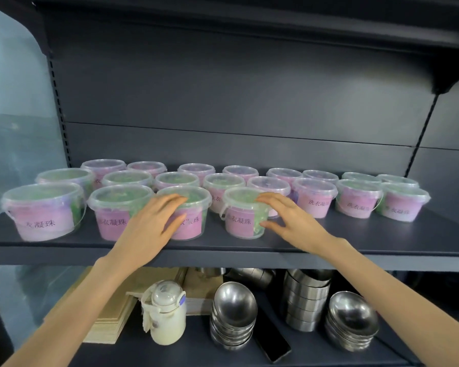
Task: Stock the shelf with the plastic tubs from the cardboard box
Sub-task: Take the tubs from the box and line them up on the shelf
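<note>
The left hand (151, 226) lies flat on the third tub (194, 223) of the front row. Its fingers are straight and close together across the clear lid, and the thumb is down against the pink label. The right hand (292, 221) meets the fourth tub (240, 221) from that tub's 3 o'clock side. Its fingers are nearly straight with the tips on the lid's edge, and the thumb is spread apart below, touching the wall. Neither hand curls round anything.

Both tubs stand upright on the dark shelf (329, 245) near its front edge, with a narrow gap between them. At 9 o'clock from the left hand stand the second tub (114, 210) and, further out, the first tub (44, 210), in the same row. Toward 12 o'clock stand the back rows (196, 170) of matching tubs, set close together, and further tubs (358, 201) run on to about 2 o'clock. All have clear lids, pink labels with dark characters, and something green or pink inside.

At 6 o'clock, on the lower shelf (196, 353), stand a white bottle (166, 319) with a clear domed cap, two stacks of steel bowls (233, 313) and a stack of steel tins (306, 300). A black phone (272, 340) lies flat just beside the nearer bowls. A pile of tan sheets (112, 321) lies at 7 o'clock.
</note>
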{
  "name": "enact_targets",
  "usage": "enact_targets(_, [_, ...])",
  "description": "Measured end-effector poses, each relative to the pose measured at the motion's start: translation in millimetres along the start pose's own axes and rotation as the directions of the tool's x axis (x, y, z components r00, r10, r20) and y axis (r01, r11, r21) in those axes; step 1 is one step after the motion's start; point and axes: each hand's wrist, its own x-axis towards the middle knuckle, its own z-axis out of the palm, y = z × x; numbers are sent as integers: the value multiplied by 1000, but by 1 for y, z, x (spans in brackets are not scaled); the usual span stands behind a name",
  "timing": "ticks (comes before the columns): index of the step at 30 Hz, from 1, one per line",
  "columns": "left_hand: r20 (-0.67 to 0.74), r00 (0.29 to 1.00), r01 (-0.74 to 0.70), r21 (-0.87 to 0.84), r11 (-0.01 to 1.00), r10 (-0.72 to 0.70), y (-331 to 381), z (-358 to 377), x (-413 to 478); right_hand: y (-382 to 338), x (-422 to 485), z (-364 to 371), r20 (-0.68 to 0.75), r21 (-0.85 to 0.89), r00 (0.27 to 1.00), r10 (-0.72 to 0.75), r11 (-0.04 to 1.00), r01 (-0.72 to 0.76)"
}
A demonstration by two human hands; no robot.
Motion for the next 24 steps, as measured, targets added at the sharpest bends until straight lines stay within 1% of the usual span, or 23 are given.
enact_targets(4, [-26,999,-26,59,998,28,14,-2,-6,3,-28,-21,-39,-170,992,120,978,-125])
enact_targets(7, [-36,996,-85,57,995,87,36,-1,-6,10,-62,-41,-113,-317,985,130,935,-160])
enact_targets(10, [-55,988,-139,42,989,141,68,7,-7,21,-105,-60,-152,-389,972,177,893,-224])
enact_targets(14, [-41,981,-188,14,982,188,114,30,-11,45,-172,-86,-197,-427,949,244,850,-308])
enact_targets(18, [-23,968,-251,-3,968,251,171,57,-14,63,-242,-114,-220,-448,909,353,791,-416])
enact_targets(21, [10,966,-256,-46,966,257,219,84,-18,84,-299,-133,-199,-460,885,422,757,-464])
enact_targets(24, [83,966,-238,-79,968,244,268,118,-26,106,-360,-146,-170,-454,841,514,717,-529])
